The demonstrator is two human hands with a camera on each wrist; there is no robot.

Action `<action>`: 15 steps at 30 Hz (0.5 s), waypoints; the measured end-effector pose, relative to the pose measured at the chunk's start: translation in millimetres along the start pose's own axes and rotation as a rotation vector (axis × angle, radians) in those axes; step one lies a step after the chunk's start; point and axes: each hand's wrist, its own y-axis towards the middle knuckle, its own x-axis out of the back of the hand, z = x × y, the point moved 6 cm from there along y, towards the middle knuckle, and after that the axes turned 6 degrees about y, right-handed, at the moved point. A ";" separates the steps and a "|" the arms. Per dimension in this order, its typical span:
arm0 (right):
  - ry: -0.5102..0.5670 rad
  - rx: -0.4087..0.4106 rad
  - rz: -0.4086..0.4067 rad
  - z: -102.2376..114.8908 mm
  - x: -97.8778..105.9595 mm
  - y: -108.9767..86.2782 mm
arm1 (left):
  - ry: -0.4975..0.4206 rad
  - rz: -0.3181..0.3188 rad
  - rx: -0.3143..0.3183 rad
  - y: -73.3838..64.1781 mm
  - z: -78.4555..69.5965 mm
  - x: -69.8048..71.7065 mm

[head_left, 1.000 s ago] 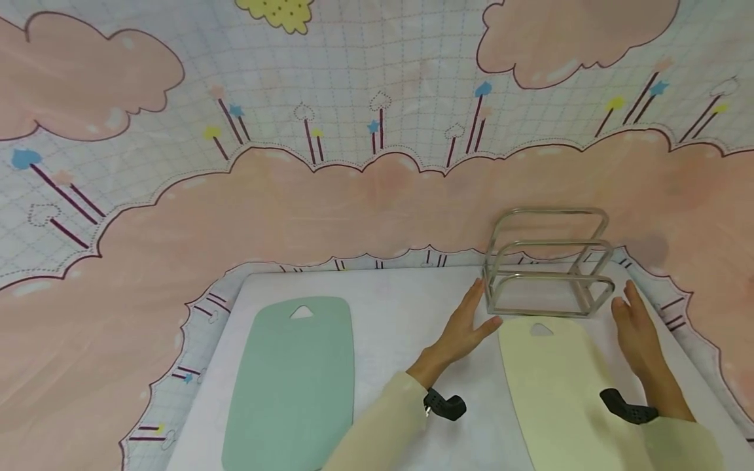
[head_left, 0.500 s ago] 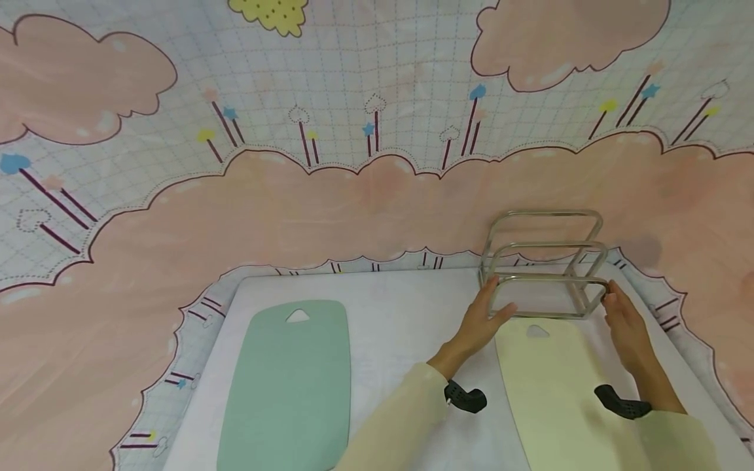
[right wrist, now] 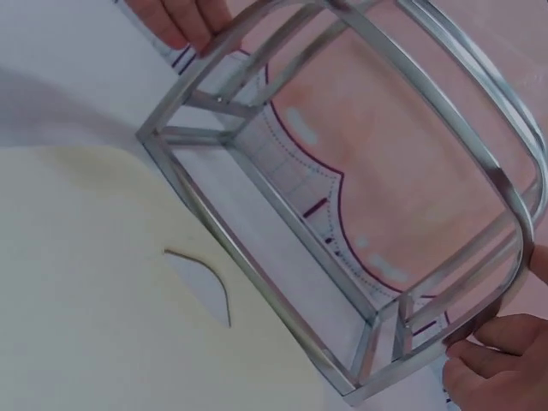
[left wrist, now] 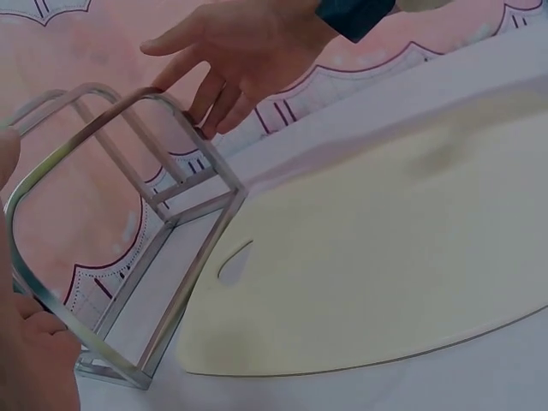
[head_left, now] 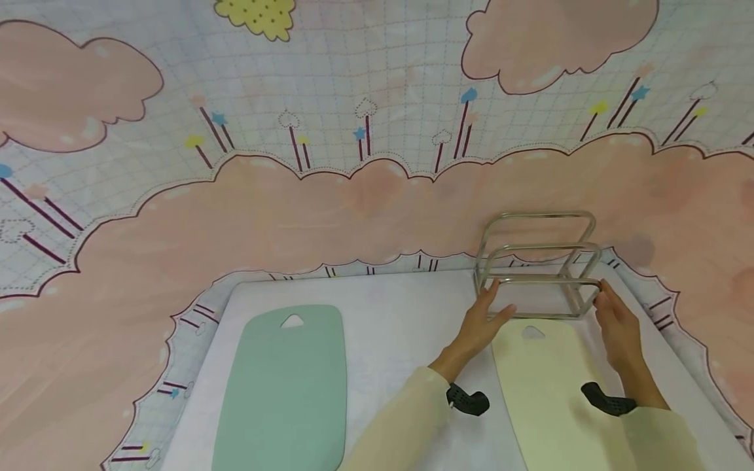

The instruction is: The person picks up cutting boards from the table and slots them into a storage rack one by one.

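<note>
A metal rack (head_left: 538, 281) with three rounded hoops stands at the table's back right, just beyond the yellow cutting board (head_left: 554, 392). My left hand (head_left: 474, 327) holds its left front upright, fingers at the bar and thumb spread toward the inside. On the other side my right hand (head_left: 618, 327) grips the right front upright with bent fingers. The left wrist view shows the right hand (left wrist: 248, 51) at the hoop's far corner and curled fingers of the left hand (left wrist: 43, 351) by the near upright. Part of the left hand (right wrist: 184, 21) is cut off in the right wrist view.
A green cutting board (head_left: 283, 392) with a triangular hole lies flat on the left of the white table (head_left: 406, 314). Behind the table's back edge hangs a patterned cloth (head_left: 294, 222). A black wrist strap (head_left: 468, 400) sits on the left wrist, with another on the right.
Both hands have moved in to the rack's front uprights; one second ago they were apart at either side. The head view has shifted slightly. The boards lie where they were.
</note>
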 end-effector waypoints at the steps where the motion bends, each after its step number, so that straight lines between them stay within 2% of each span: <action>1: -0.008 -0.001 -0.006 0.1 0.3 -0.6 | 0.003 0.000 0.002 -0.6 0.6 0.0; 9: -0.074 0.011 -0.013 4.9 -6.4 -2.2 | 0.060 -0.041 -0.023 -3.0 3.6 9.5; 15: -0.006 0.010 -0.010 7.6 -15.1 -3.5 | 0.096 -0.060 -0.045 -6.8 6.9 15.9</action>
